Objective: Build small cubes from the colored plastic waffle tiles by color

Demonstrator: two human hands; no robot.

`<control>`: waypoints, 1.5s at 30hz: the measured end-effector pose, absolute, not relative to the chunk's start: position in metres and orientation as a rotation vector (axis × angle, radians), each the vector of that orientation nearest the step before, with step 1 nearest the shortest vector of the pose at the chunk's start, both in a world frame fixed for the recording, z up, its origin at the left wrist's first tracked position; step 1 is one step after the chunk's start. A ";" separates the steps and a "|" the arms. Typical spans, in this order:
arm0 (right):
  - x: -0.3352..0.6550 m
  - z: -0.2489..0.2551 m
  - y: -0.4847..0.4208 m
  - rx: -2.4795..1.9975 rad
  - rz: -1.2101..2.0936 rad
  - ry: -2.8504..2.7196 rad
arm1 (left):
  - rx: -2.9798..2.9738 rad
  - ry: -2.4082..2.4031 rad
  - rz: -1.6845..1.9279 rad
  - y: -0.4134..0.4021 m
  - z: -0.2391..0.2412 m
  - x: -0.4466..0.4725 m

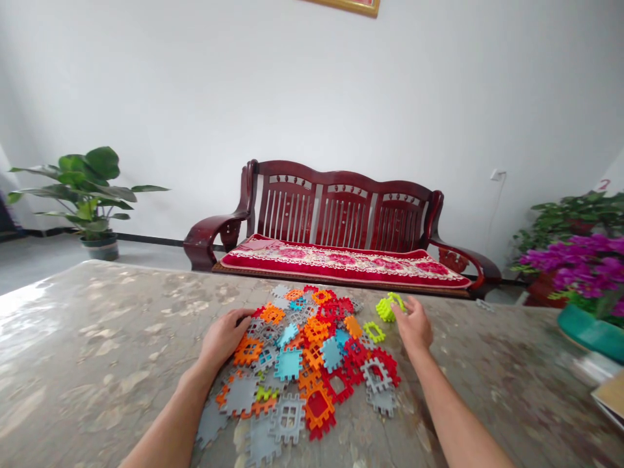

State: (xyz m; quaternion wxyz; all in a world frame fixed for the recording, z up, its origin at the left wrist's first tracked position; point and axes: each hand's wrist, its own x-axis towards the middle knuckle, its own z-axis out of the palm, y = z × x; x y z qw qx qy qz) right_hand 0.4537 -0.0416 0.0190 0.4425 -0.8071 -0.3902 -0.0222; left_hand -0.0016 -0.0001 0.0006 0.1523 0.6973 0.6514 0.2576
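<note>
A heap of interlocking plastic tiles with notched edges, in grey, orange, red, light blue and yellow-green, is spread over the table. My left hand [225,335] rests at the heap's left edge, fingers reaching onto the grey and red tiles there and holding nothing that I can see. To the right of the heap, my right hand [415,323] grips a yellow-green interlocking tile [397,299] between thumb and fingers. Other yellow-green tiles [385,309] sit right beside it, and whether they are joined to it is unclear. A yellow-green frame-shaped tile [374,332] lies nearer the heap.
The patterned table [121,325] extends on both sides. Beyond it stands a dark red wooden bench [341,208] with a red floral cover. A teal pot [592,331] of purple flowers is at right, near a box-like object [611,396] at the edge. A potted plant [100,195] stands far left.
</note>
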 end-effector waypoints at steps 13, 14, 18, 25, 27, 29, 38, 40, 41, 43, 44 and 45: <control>0.442 0.037 -0.043 -2.227 -0.109 -1.125 | 2.006 1.852 0.756 -0.002 0.002 0.001; 0.443 0.037 -0.043 -2.230 -0.103 -1.131 | 2.004 1.854 0.753 -0.001 0.002 0.000; 0.445 0.032 -0.045 -2.133 -0.132 -1.115 | 2.001 1.855 0.755 0.000 0.000 -0.001; 0.428 0.014 -0.066 -1.916 0.024 -1.279 | 2.013 1.869 0.775 0.002 -0.002 -0.002; 0.420 0.011 -0.072 -1.921 0.078 -1.383 | 2.013 1.868 0.761 0.002 -0.003 -0.002; 0.416 0.009 -0.076 -1.935 0.097 -1.484 | 2.010 1.873 0.750 0.003 -0.003 -0.002; 0.416 0.013 -0.082 -2.072 0.049 -1.735 | 2.013 1.862 0.767 0.000 0.000 -0.001; 0.417 0.016 -0.083 -2.128 0.022 -1.744 | 2.007 1.860 0.764 0.001 -0.001 -0.001; 0.418 0.017 -0.084 -2.160 0.004 -1.746 | 2.006 1.860 0.766 0.001 -0.001 -0.002; 0.421 0.020 -0.086 -2.222 -0.035 -1.734 | 2.009 1.861 0.769 0.002 -0.002 -0.002; 0.422 0.020 -0.086 -2.248 -0.054 -1.721 | 2.011 1.861 0.768 0.002 -0.002 -0.002; 0.424 0.021 -0.087 -2.267 -0.069 -1.710 | 2.012 1.861 0.765 0.002 -0.003 -0.002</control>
